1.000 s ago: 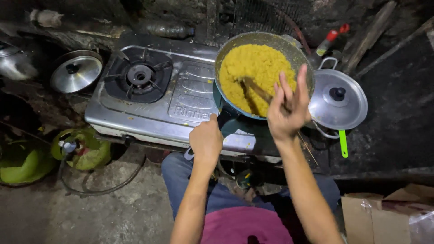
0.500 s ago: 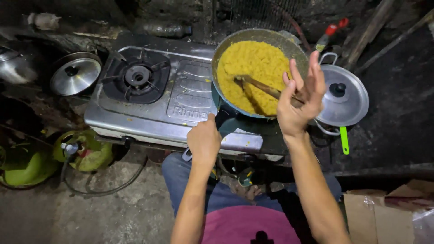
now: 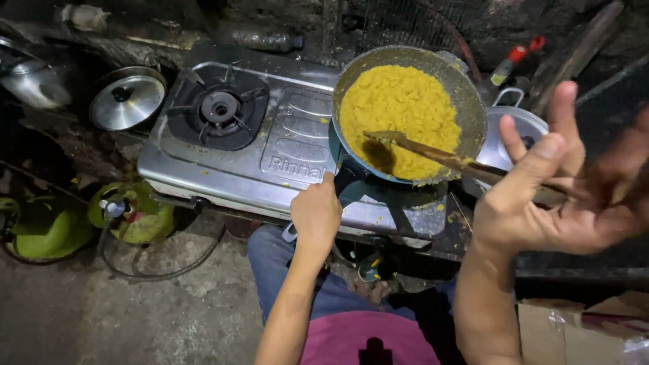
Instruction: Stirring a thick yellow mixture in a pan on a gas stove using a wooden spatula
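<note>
A blue-sided pan [image 3: 473, 101] full of yellow crumbly food [image 3: 399, 108] sits on the right burner of a steel two-burner gas stove [image 3: 297, 155]. My left hand [image 3: 316, 213] grips the pan's dark handle at the stove's front edge. A wooden spatula [image 3: 433, 154] lies in the food, its handle sticking out over the pan's right rim. My right hand [image 3: 541, 196] is raised close to the camera, to the right of the pan, with fingers spread. It is above the spatula handle and holds nothing.
The left burner [image 3: 220, 108] stands bare. A metal lid [image 3: 127, 101] lies left of the stove, and a lidded pot [image 3: 503, 142] sits to the right of the pan. Two green gas cylinders [image 3: 135, 213] stand on the floor at left. A cardboard box [image 3: 574, 331] is at bottom right.
My right hand has moved from over the pan to the right and closer to the camera. The spatula now lies free in the food. My left hand stays on the handle.
</note>
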